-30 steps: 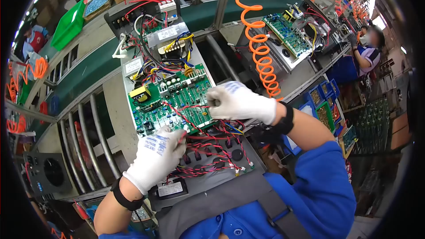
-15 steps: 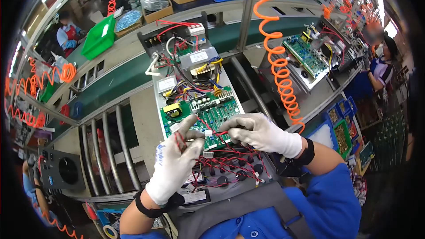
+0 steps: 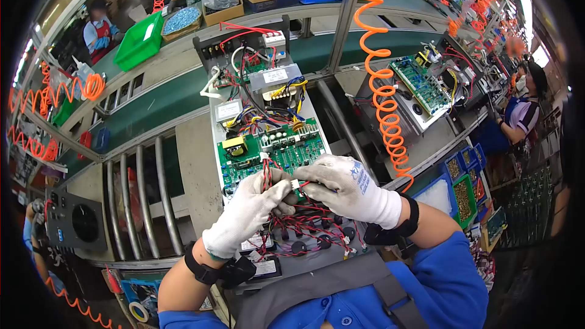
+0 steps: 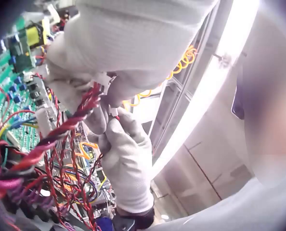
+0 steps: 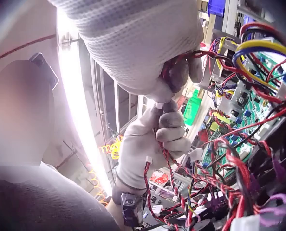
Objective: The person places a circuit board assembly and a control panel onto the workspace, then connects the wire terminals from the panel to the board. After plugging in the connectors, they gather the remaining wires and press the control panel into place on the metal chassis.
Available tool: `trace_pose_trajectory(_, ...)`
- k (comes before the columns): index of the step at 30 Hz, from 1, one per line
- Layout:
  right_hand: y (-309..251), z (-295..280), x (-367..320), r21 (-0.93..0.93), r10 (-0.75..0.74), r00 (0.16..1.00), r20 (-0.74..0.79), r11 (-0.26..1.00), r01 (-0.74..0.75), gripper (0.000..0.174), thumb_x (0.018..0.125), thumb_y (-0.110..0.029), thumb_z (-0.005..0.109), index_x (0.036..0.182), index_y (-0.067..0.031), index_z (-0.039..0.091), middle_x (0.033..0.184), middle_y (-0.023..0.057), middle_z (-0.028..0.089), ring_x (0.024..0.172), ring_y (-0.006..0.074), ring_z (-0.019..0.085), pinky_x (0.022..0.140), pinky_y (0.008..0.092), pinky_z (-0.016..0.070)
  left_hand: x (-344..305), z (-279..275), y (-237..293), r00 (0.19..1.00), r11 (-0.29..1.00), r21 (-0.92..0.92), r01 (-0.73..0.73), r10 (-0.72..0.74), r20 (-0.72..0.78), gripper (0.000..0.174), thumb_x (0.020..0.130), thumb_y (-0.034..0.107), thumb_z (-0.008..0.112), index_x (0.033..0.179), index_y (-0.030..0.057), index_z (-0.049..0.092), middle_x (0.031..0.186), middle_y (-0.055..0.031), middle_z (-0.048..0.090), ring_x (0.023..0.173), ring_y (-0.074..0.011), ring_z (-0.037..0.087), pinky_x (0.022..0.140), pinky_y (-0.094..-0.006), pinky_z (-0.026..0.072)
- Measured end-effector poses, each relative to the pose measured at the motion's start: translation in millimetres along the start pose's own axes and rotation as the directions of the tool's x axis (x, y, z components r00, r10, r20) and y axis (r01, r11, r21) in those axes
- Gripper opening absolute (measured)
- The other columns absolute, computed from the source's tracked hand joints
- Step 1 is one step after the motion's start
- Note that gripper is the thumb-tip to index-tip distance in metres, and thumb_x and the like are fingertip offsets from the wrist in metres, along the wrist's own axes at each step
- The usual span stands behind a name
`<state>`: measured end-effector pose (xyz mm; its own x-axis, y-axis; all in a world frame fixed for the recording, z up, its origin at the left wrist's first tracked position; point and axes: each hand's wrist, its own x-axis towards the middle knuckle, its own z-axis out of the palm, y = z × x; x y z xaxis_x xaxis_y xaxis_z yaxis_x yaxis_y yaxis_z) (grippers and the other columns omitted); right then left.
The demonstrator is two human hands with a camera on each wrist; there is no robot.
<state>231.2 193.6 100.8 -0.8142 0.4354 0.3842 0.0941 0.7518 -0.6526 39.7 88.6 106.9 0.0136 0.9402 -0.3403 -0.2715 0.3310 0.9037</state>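
Observation:
Both hands wear white gloves with grey fingers and meet over the front edge of a green circuit board (image 3: pixel 286 157). My left hand (image 3: pixel 253 207) holds red-and-black twisted wires (image 4: pixel 87 103), and a white plug (image 3: pixel 264 156) stands up from it. Close beside it, my right hand (image 3: pixel 347 187) pinches another red-and-black wire near its white connector (image 3: pixel 296 184). That connector lies right at the left fingertips. Below the hands spreads a tangle of red-and-black leads (image 3: pixel 304 225) with white plugs. Fingers partly hide the held wire ends.
Behind the board, the open chassis carries a labelled metal part (image 3: pixel 274 77) and many cables. An orange coiled hose (image 3: pixel 387 103) hangs at right, near a second open unit (image 3: pixel 420 88). Metal rollers (image 3: pixel 146 201) lie at left. Small parts bins (image 3: pixel 463 198) stand at right.
My hands, apart a second ago, have come together over the board's front edge. The left has risen from the leads with wires. The head view has shifted.

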Motion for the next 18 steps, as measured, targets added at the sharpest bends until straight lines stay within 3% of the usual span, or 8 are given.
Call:
trace_pose_trajectory(4, -0.6, 1.8, 4.2, 0.018, -0.027, 0.999, -0.032, 0.999, 0.028, 0.032, 0.085, -0.012, 0.065, 0.117, -0.0085, 0.065, 0.083, 0.0122, 0.061, 0.075, 0.0286, 0.061, 0.065, 0.0384, 0.0489, 2.3, -4.0, -1.8, 1.000, 1.000, 0.002, -0.001, 0.001, 0.001, 0.033, 0.097, 0.028, 0.061, 0.110, -0.0021, 0.056, 0.089, -0.0072, 0.065, 0.072, -0.0129, 0.066, 0.067, -0.0253, 0.0542)
trace_pose_trajectory(7, -1.2, -5.7, 9.3, -0.273, -0.183, 0.983, 0.027, 0.944, 0.184, 0.030, 0.083, -0.013, 0.067, 0.113, -0.0124, 0.066, 0.077, 0.0096, 0.061, 0.066, 0.0282, 0.062, 0.057, 0.0404, 0.0486, 6.7, -8.3, -4.1, 0.997, 1.000, -0.004, -0.006, 0.007, 0.078, 0.026, 0.098, 0.024, 0.058, 0.106, -0.0008, 0.058, 0.088, -0.0069, 0.065, 0.069, -0.0113, 0.065, 0.066, -0.0260, 0.0530)
trace_pose_trajectory(10, 17.1, -18.3, 13.3, -0.389, -0.072, 0.997, -0.013, 0.919, 0.061, 0.013, 0.084, -0.018, 0.067, 0.095, -0.0126, 0.067, 0.077, 0.0095, 0.063, 0.064, 0.0283, 0.063, 0.056, 0.0404, 0.0490, 3.6, 3.6, 2.9, 0.995, 0.921, 0.380, -0.083, 0.098, -0.018, 0.024, 0.101, 0.019, 0.050, 0.108, -0.0020, 0.059, 0.086, -0.0086, 0.065, 0.068, -0.0130, 0.065, 0.063, -0.0264, 0.0509)
trace_pose_trajectory(11, 24.0, -23.3, 12.9, -0.490, -0.041, 0.999, 0.002, 0.871, 0.037, 0.009, 0.085, -0.020, 0.065, 0.089, -0.0131, 0.067, 0.077, 0.0097, 0.063, 0.065, 0.0284, 0.065, 0.056, 0.0415, 0.0490, 3.8, 2.3, -1.9, 0.996, 0.926, 0.368, -0.081, 0.091, -0.012, 0.024, 0.101, 0.019, 0.050, 0.108, -0.0020, 0.059, 0.086, -0.0086, 0.065, 0.068, -0.0130, 0.065, 0.063, -0.0264, 0.0509)
trace_pose_trajectory(13, 29.2, -29.3, 16.3, -0.634, 0.134, 0.948, 0.288, 0.769, 0.084, 0.010, 0.085, -0.020, 0.063, 0.085, -0.0110, 0.065, 0.074, 0.0094, 0.064, 0.067, 0.0282, 0.066, 0.058, 0.0433, 0.0491, 2.4, -4.9, -11.1, 0.929, 0.506, 0.804, -0.312, 0.341, 0.146, 0.024, 0.099, 0.014, 0.051, 0.114, -0.0023, 0.059, 0.079, -0.0093, 0.063, 0.067, -0.0134, 0.065, 0.061, -0.0276, 0.0503)
trace_pose_trajectory(15, 25.7, -23.6, 20.5, -0.556, 0.127, 0.839, 0.530, 0.798, 0.231, 0.011, 0.082, -0.020, 0.062, 0.081, -0.0085, 0.062, 0.071, 0.0092, 0.063, 0.068, 0.0285, 0.067, 0.061, 0.0437, 0.0492, -7.2, -2.8, -8.7, 0.959, 0.505, 0.827, -0.245, 0.250, 0.132, 0.025, 0.097, 0.013, 0.052, 0.117, 0.0000, 0.060, 0.071, -0.0088, 0.059, 0.064, -0.0140, 0.064, 0.059, -0.0289, 0.0500)
trace_pose_trajectory(17, 30.6, -9.9, 21.1, -0.482, 0.072, 0.777, 0.625, 0.819, 0.312, 0.008, 0.077, -0.017, 0.064, 0.075, -0.0087, 0.063, 0.067, 0.0088, 0.063, 0.064, 0.0279, 0.067, 0.058, 0.0413, 0.0492, -17.4, -0.7, -1.1, 0.994, 0.498, 0.865, -0.054, -0.056, 0.094, 0.025, 0.096, 0.016, 0.054, 0.115, 0.0026, 0.063, 0.065, -0.0053, 0.057, 0.058, -0.0126, 0.059, 0.056, -0.0280, 0.0490)
trace_pose_trajectory(18, 35.3, -5.5, 20.3, -0.499, 0.106, 0.745, 0.658, 0.803, 0.326, 0.010, 0.077, -0.018, 0.065, 0.077, -0.0081, 0.063, 0.066, 0.0088, 0.062, 0.065, 0.0288, 0.066, 0.061, 0.0425, 0.0491, -21.4, -0.2, 3.1, 0.993, 0.526, 0.850, -0.031, -0.083, 0.088, 0.025, 0.096, 0.020, 0.056, 0.112, 0.0040, 0.066, 0.065, -0.0026, 0.056, 0.054, -0.0092, 0.053, 0.053, -0.0262, 0.0474)
